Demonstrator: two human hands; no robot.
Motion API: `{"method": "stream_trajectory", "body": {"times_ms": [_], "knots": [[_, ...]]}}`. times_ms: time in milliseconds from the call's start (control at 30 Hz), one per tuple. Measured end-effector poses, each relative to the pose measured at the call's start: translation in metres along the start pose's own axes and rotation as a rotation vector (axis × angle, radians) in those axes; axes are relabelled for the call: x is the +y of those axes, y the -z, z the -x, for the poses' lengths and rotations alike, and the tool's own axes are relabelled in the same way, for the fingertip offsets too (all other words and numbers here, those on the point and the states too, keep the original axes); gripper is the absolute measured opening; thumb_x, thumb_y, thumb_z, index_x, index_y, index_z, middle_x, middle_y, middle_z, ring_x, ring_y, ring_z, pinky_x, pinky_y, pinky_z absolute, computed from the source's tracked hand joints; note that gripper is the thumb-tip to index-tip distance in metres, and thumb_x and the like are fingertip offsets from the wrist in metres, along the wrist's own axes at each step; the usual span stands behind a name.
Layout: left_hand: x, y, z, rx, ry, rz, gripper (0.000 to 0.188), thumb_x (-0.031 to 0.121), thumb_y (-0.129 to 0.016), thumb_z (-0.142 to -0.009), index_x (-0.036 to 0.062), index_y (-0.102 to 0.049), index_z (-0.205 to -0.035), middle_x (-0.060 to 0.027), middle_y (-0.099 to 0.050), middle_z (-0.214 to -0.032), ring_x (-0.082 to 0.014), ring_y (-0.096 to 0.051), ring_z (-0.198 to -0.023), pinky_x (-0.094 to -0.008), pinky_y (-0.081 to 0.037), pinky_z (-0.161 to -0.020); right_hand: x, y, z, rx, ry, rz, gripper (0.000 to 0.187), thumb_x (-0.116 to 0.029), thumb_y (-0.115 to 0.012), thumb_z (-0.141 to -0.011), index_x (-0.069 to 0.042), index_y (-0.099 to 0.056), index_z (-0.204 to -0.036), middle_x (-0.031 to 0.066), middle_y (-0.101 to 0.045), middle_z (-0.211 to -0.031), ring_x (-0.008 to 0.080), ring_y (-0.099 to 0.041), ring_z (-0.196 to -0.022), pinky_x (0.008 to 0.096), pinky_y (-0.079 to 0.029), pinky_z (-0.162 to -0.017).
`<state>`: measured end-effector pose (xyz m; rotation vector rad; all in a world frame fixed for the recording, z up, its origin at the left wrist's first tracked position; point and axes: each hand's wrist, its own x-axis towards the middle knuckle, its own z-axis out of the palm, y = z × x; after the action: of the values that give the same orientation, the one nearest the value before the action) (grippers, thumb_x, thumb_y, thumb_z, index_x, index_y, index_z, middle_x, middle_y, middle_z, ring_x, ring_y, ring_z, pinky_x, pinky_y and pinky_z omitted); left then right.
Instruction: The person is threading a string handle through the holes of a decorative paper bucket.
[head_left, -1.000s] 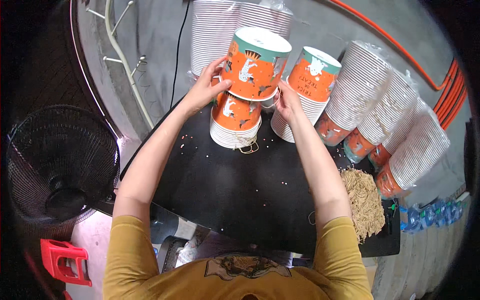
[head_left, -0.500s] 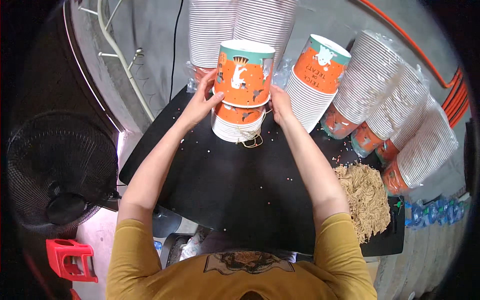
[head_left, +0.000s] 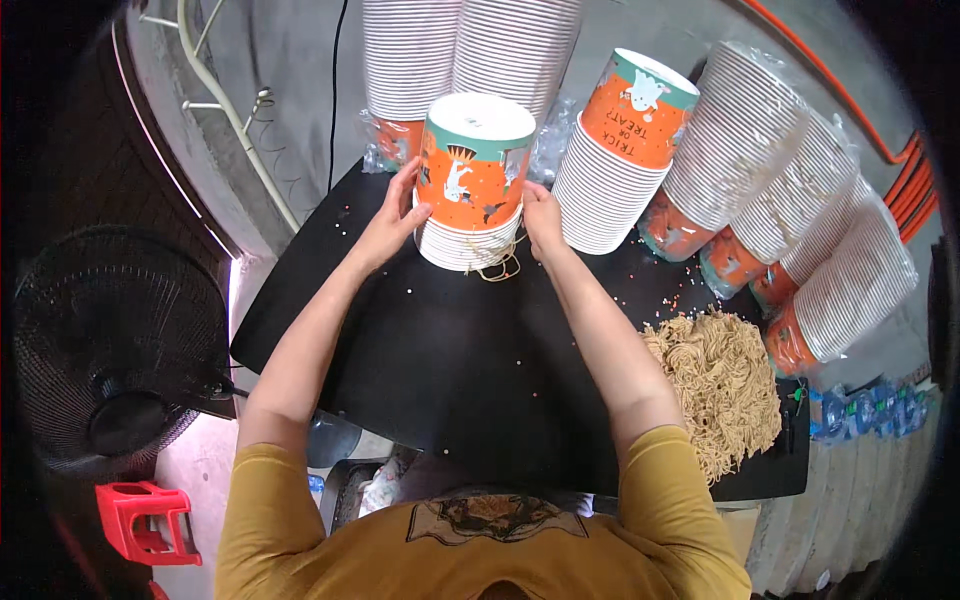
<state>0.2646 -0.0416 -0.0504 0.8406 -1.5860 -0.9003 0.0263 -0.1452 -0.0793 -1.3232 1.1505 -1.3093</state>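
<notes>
Left hand (head_left: 390,225), bucket (head_left: 468,185), right hand (head_left: 543,217) in a row above a black table (head_left: 430,350).
The left hand reaches forward, holding the bucket's side, thumb in front, fingers wrapped behind; the right hand bends inward opposite, fingers curled narrow (on what, I cannot tell). Upside down on a white-rimmed stack (head_left: 445,248) toward the table's back, the bucket is orange with white figures and a green band; thin cord (head_left: 499,278) loops at the stack's right.

A grey wall (head_left: 295,100) backs the black table (head_left: 450,350), a red stool (head_left: 122,510) left.
</notes>
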Motion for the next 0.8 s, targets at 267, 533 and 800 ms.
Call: {"method": "stream_trajectory", "body": {"times_ms": [267,533,800], "knots": [[-0.002,-0.006,-0.002,-0.009,0.009,-0.008,0.072,0.014,-0.056,-0.097,0.009,-0.014,-0.155,-0.014,-0.016,-0.16,-0.0242,-0.013,-0.149,-0.0375,-0.014,-0.119,0.005,0.025,0.001,-0.092,-0.006,0.003,0.031,-0.022,-0.046,-0.102,-0.004,-0.063,-0.12,0.0009,-0.063,-0.078,0.0073,-0.052,-0.059,0.0244,-0.041,-0.051],[0.123,-0.042,-0.023,0.38,-0.367,-0.439,0.04,0.009,-0.054,-0.095,0.0021,-0.051,-0.134,-0.0123,-0.053,-0.135,-0.0224,-0.053,-0.121,-0.034,-0.04,-0.103,-0.134,0.114,0.062,0.207,0.588,0.576,0.026,-0.021,-0.058,-0.094,0.001,-0.063,-0.106,0.0191,-0.066,-0.097,0.0311,-0.065,-0.091,0.0388,-0.05,-0.08],[0.11,-0.156,-0.173,0.073,-0.191,-0.191,0.074,0.042,-0.052,-0.096,-0.0029,-0.027,-0.149,-0.025,-0.035,-0.15,-0.0321,-0.035,-0.141,-0.0402,-0.028,-0.115,-0.164,0.196,-0.023,0.185,0.515,0.248,0.069,-0.033,-0.065,-0.092,0.008,-0.035,-0.138,0.0203,-0.054,-0.129,0.0238,-0.054,-0.118,0.0337,-0.043,-0.099]]}}
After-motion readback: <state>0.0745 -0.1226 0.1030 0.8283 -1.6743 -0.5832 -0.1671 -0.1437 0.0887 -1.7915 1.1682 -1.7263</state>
